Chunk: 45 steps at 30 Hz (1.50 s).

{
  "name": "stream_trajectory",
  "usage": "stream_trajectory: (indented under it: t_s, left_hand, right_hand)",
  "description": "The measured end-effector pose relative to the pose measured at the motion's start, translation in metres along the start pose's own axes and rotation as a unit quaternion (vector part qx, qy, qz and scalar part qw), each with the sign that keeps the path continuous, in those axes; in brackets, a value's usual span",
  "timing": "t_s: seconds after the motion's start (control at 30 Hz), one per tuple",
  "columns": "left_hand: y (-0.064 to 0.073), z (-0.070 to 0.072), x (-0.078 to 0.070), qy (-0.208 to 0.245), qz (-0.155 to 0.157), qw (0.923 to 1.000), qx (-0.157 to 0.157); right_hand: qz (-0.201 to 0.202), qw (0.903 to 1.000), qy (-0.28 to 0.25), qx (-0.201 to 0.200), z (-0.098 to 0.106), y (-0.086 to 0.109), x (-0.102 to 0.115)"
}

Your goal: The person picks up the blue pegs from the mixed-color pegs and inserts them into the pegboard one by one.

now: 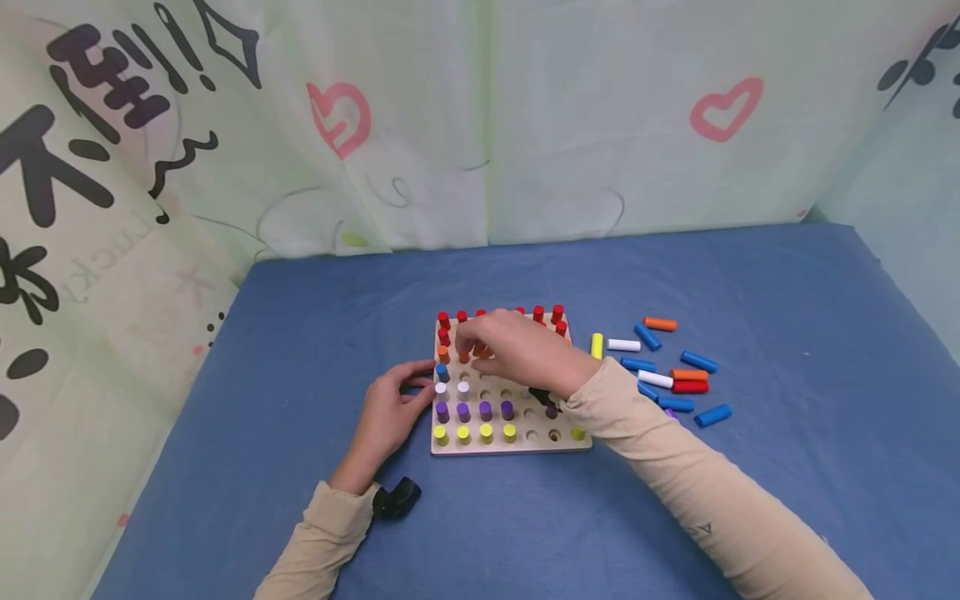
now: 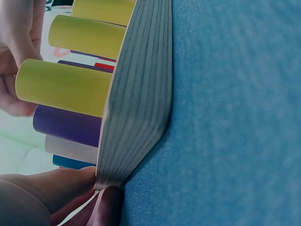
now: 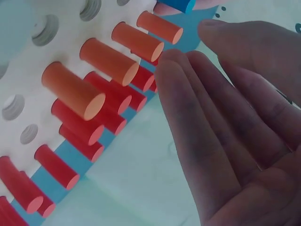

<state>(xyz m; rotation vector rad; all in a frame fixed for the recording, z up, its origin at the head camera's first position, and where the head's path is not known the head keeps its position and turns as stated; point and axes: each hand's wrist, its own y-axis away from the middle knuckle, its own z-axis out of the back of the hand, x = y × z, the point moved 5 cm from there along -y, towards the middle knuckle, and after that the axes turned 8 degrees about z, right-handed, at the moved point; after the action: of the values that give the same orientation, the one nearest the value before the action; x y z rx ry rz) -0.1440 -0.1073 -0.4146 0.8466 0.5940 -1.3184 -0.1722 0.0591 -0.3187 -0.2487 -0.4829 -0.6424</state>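
A wooden pegboard (image 1: 480, 452) carries rows of red, orange, blue, white, purple and yellow pegs, with some holes bare. My left hand (image 1: 390, 412) grips the board's left edge; in the left wrist view its fingertips (image 2: 77, 181) meet the edge close to a corner. Over the upper middle of the board hovers my right hand (image 1: 517, 350), hiding part of the red and orange rows. In the right wrist view its fingers (image 3: 193, 127) are straight, the thumb apart, with nothing between them. Just beside them stand orange pegs (image 3: 110, 61), and red pegs (image 3: 77, 122) lie beyond.
Loose pegs in several colours lie scattered right of the board, among them a yellow peg (image 1: 597, 346), a red peg (image 1: 690, 387) and a blue peg (image 1: 712, 415). Blue cloth (image 1: 337, 317) covers the table. A pale printed curtain (image 1: 570, 150) hangs behind it.
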Motion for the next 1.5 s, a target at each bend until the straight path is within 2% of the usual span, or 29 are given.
stream_trajectory:
  t_s: [0.27, 0.63, 0.87, 1.17, 1.5]
  left_hand:
    - [0.000, 0.000, 0.000, 0.001, -0.002, 1.0000, -0.001]
    - [0.001, -0.001, -0.001, -0.003, 0.001, 1.0000, -0.002]
    - [0.000, -0.001, 0.000, -0.005, 0.001, 1.0000, -0.004]
    - [0.000, -0.001, -0.001, -0.006, 0.003, 1.0000, -0.001]
    - [0.000, 0.000, 0.000, -0.005, 0.000, 1.0000, -0.005]
  right_hand:
    - [-0.029, 0.9996, 0.003, -0.002, 0.005, 0.010, -0.006]
    - [-0.046, 0.9988, -0.012, -0.012, 0.012, 0.025, -0.013]
    - [-0.037, 0.9989, -0.016, -0.025, 0.017, 0.035, -0.015]
    - [-0.070, 0.9970, -0.001, -0.032, 0.020, 0.050, -0.024]
    - [-0.080, 0.9953, -0.018, -0.052, 0.020, 0.070, -0.036]
